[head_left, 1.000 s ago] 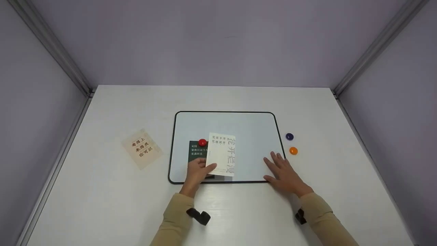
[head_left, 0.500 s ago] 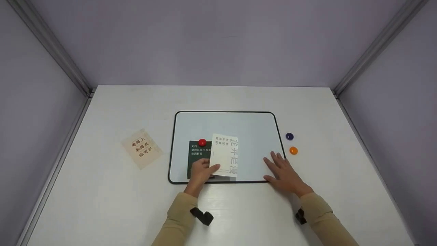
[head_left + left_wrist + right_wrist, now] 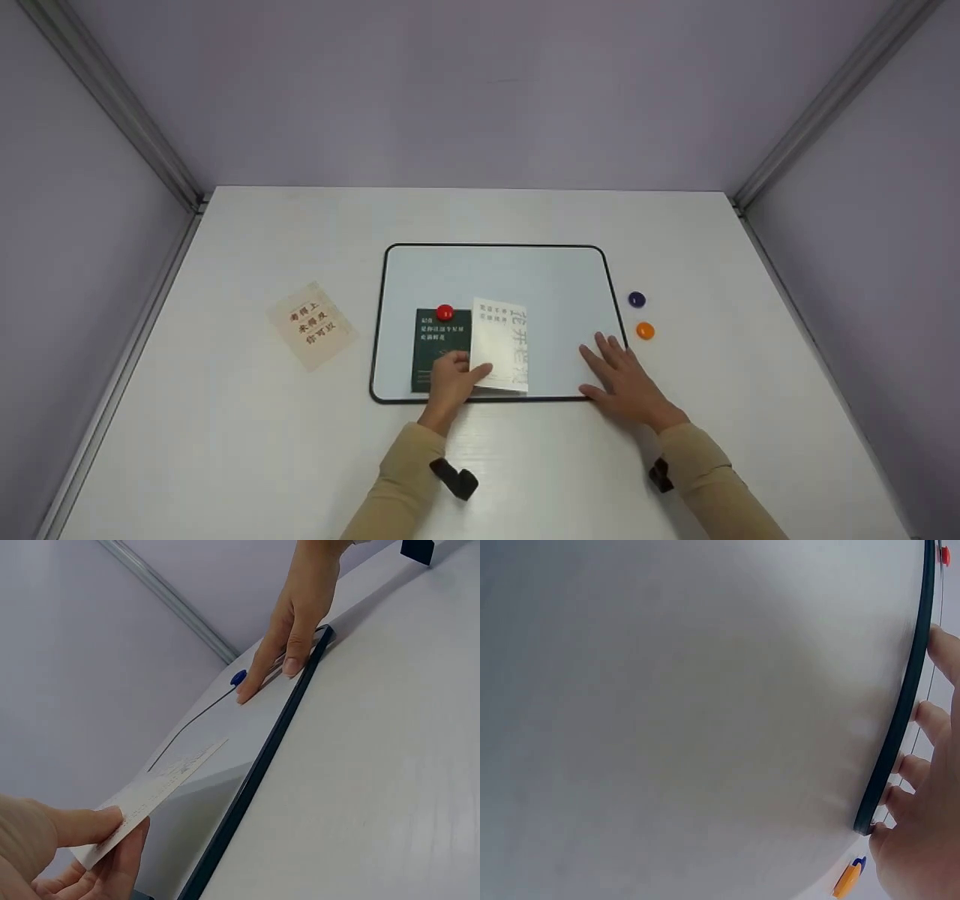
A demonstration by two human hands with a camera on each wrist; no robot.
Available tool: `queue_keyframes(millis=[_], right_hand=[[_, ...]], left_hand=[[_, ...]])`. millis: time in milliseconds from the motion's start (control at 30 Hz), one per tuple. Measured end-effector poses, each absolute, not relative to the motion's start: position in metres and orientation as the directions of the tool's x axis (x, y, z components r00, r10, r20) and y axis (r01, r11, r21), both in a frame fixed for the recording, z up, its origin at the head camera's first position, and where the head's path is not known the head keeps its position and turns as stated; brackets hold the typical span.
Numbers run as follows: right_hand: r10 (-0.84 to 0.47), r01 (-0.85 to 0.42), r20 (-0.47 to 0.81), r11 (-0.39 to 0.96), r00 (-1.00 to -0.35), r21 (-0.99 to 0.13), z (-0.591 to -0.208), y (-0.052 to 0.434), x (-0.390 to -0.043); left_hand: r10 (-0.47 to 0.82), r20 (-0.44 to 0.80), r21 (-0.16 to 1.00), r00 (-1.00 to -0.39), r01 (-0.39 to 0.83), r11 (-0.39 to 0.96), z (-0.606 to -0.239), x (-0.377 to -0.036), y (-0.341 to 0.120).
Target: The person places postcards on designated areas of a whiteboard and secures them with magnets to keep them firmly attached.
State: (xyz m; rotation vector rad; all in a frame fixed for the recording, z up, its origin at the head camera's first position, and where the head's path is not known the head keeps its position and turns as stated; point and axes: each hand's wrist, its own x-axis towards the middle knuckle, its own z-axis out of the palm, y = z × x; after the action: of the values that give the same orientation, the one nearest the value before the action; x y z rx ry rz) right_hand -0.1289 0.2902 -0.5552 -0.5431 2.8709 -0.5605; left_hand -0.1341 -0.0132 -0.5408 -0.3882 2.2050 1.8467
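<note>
A black-framed whiteboard point(image 3: 525, 274) lies flat on the white table. My left hand point(image 3: 455, 380) pinches the lower left corner of a cream card point(image 3: 501, 345) with grey characters, held just above the board; the same card point(image 3: 154, 791) shows edge-on in the left wrist view between thumb and fingers. Left of it a dark green card point(image 3: 439, 349) lies on the board under a red magnet point(image 3: 445, 312). My right hand point(image 3: 619, 371) rests flat, fingers spread, on the board's lower right corner, also seen as the right hand point(image 3: 296, 615) over the frame point(image 3: 900, 735).
A beige card point(image 3: 311, 325) with red characters lies on the table left of the board. A purple magnet point(image 3: 636, 300) and an orange magnet point(image 3: 644, 330) sit just right of the board. Lilac walls enclose the table on three sides.
My left hand has carried the cream card to the right and slightly down, uncovering more of the green card. The right hand has stayed put.
</note>
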Motion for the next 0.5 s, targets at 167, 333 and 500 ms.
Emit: queue_keyframes(millis=[167,333,500], right_hand=[[-0.373,-0.303,-0.119,0.871,-0.92,-0.386,-0.5556,0.2901,-0.13],[-0.371,-0.301,-0.124,0.874,-0.92,-0.381,-0.556,0.2897,-0.1301],[-0.375,-0.311,-0.109,0.872,-0.921,-0.378,-0.5555,0.2897,-0.1296]], left_hand=[[-0.05,-0.337,0.922,-0.94,-0.34,0.183,-0.5425,-0.133,-0.0097],[-0.054,-0.331,0.923,-0.942,-0.335,0.19,-0.5441,-0.1325,-0.0074],[-0.076,-0.321,0.92,-0.944,-0.33,0.214,-0.5468,-0.1328,-0.0048]])
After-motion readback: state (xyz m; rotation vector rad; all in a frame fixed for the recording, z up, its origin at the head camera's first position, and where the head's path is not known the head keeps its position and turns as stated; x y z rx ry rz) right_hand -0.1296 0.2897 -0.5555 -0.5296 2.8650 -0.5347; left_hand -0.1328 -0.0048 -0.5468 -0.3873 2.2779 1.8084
